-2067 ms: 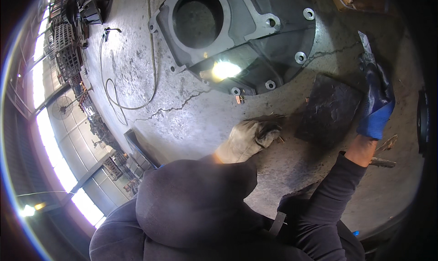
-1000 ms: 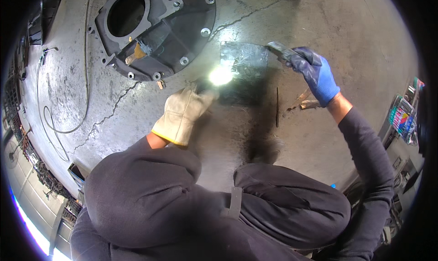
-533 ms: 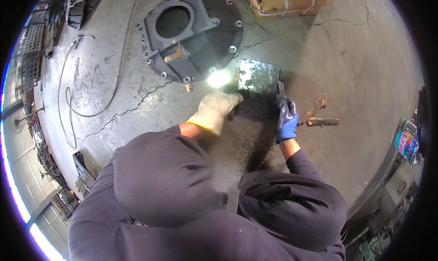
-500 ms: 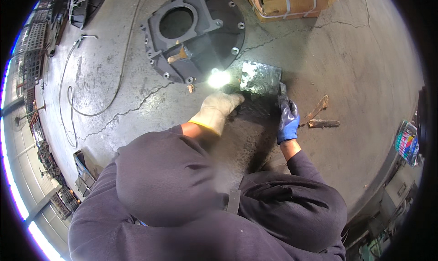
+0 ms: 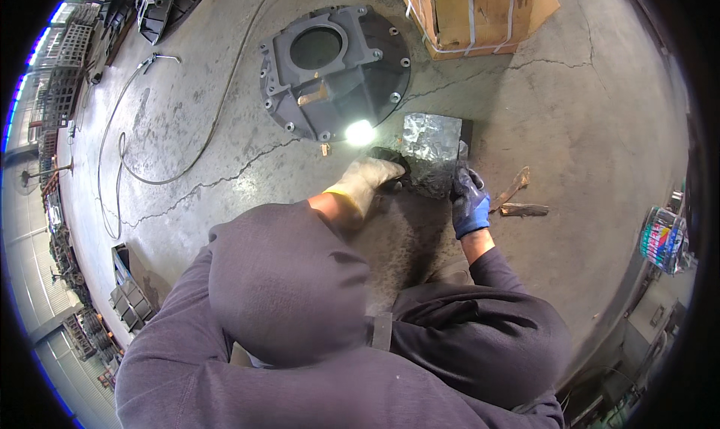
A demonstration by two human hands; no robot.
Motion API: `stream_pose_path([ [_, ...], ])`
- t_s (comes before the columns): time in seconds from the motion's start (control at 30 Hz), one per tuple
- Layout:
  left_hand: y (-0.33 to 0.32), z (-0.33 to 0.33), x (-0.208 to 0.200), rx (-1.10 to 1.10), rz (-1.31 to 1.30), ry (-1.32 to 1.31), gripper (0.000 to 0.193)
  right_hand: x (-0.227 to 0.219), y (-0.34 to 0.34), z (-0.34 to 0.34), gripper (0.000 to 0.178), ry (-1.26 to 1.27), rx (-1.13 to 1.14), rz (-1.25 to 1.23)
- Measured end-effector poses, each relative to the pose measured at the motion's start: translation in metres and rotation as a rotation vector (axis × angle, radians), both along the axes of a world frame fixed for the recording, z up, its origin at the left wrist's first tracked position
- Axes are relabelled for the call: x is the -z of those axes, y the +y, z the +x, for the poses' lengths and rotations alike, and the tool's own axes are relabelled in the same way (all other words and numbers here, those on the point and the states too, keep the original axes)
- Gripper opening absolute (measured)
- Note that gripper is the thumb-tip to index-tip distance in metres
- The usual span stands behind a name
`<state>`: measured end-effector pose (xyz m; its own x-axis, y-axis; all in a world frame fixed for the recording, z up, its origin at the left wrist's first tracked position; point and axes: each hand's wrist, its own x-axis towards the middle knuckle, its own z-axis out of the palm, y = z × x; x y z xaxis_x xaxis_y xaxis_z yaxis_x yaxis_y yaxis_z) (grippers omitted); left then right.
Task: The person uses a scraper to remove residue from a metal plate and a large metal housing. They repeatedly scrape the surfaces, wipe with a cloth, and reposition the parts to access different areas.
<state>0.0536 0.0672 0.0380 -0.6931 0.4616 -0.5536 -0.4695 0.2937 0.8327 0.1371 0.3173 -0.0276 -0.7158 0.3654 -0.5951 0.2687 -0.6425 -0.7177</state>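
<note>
A grey, rough-faced metal block (image 5: 433, 138) stands on the floor in front of me, its upper part lit and its lower part in dark shade. My right hand (image 5: 470, 202), in a blue glove with a dark coated palm, is closed at the block's right edge; its fingertips are partly hidden. My left hand (image 5: 365, 180), in a cream work glove with a yellow cuff edge, is closed around a dark thing I cannot make out, beside the block's left side. A bright light (image 5: 360, 133) glares just beyond that hand.
A large round metal housing (image 5: 386, 73) with bolt holes lies beyond my left hand. An open cardboard box (image 5: 480, 20) stands at the far right. Wood pieces (image 5: 525, 210) lie right of my right hand. A hose (image 5: 161, 181) curls across the left floor.
The view has shifted, so the housing and box sit lower in the picture. More of the block's face is lit. Both hands stay at its sides.
</note>
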Motion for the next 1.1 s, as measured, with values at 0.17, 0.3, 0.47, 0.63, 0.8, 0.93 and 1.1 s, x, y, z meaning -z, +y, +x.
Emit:
stream_pose_path([
  [0.17,0.001,0.004,0.031,-0.02,-0.172,-0.076,0.03,-0.011,0.004,0.009,0.03,0.063,-0.109,-0.032],
  [0.3,-0.011,0.0,0.062,0.337,-0.157,0.459,0.046,-0.024,0.014,0.018,0.029,-0.082,-0.239,-0.012],
  [0.47,0.002,-0.012,0.061,0.356,-0.461,0.13,0.036,-0.023,0.02,0.018,0.032,0.014,-0.409,0.335],
  [0.63,0.012,-0.004,0.023,0.008,-0.264,-0.114,0.031,-0.007,0.018,0.008,0.031,-0.016,-0.397,0.448],
  [0.8,0.013,-0.015,-0.028,-0.109,-0.155,0.258,0.057,-0.031,0.031,0.001,0.033,0.02,-0.361,0.427],
  [0.93,0.023,-0.036,-0.061,-0.061,0.18,-0.256,0.061,-0.08,0.039,-0.01,0.032,0.205,-0.36,0.379],
  [1.1,0.033,-0.045,-0.09,-0.139,0.264,-0.451,0.028,-0.142,0.05,-0.02,0.044,0.401,-0.416,0.315],
])
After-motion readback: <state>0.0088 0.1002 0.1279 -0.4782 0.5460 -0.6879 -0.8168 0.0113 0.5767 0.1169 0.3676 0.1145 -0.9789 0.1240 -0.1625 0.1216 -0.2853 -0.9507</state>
